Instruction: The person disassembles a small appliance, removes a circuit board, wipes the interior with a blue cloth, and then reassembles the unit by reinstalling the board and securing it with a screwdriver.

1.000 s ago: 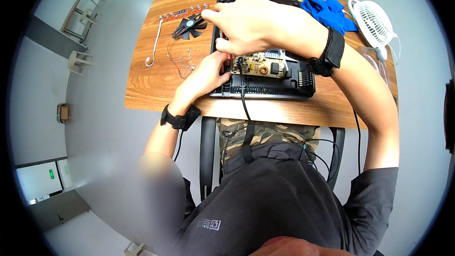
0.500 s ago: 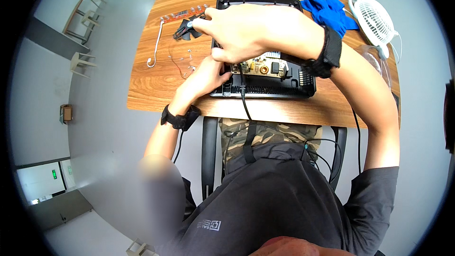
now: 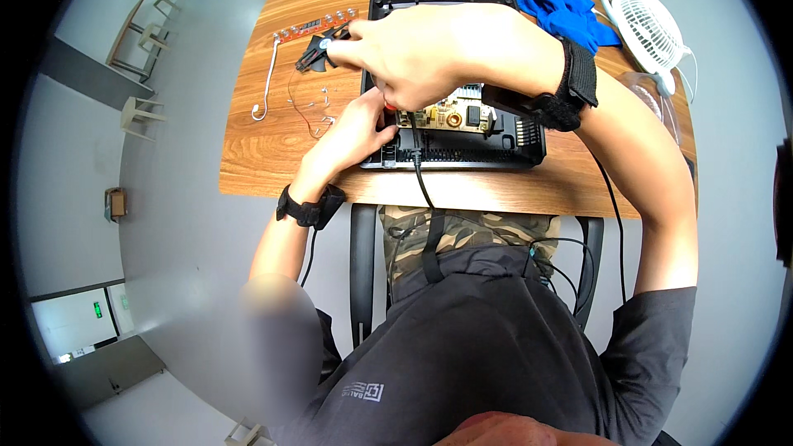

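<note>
A black plastic housing (image 3: 462, 161), apparently an opened appliance, lies on the table in front of me. Inside it sits a tan circuit board (image 3: 438, 121) with a copper coil. My left hand (image 3: 353, 134) grips the housing's left side, thumb over the edge; its other fingers are partly hidden. From the right, my right hand (image 3: 413, 62) arches over the housing with fingers curled. A small red piece (image 3: 390, 105) shows beneath it, and what the fingers hold is otherwise hidden. A black cable (image 3: 421, 173) runs from the housing over the table edge.
Left of the housing lie a small black fan (image 3: 320, 53), an orange button board (image 3: 312, 26) with a white cable, and several small loose parts (image 3: 325, 99). A blue cloth (image 3: 566, 18) and a white desk fan (image 3: 648, 31) are at the far right of the wooden table (image 3: 273, 157).
The red piece has come into sight beneath my right hand, which has shifted slightly. My left hand stays on the housing's edge. The whole view has drifted a little.
</note>
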